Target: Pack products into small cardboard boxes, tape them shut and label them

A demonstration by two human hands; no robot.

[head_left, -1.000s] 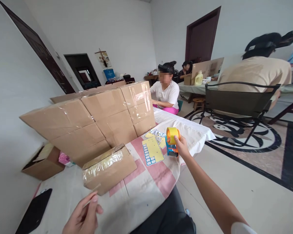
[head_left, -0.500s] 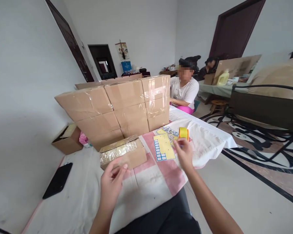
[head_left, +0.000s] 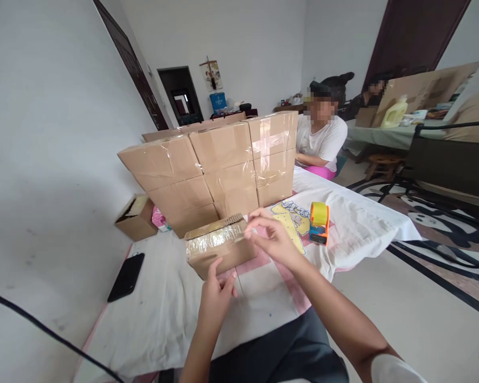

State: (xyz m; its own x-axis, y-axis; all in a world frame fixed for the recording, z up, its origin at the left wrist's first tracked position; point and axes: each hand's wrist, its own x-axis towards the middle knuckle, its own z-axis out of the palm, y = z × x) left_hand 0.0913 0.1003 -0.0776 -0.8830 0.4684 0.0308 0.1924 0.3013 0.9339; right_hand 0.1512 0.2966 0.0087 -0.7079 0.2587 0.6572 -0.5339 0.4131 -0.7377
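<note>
Both hands are on the small carton: the left hand presses its near face with fingers spread, and the right hand pinches at its taped top corner. Sealing seems underway; the tape dispenser stands just right of the right hand, needed next.

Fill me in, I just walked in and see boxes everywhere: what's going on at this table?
A person is working on a small cardboard box with tape across its top. The left hand touches its near side and the right hand pinches at its right end. An orange tape dispenser stands on the cloth to the right, a stack of sealed boxes sits behind, and another person sits beyond.
</note>
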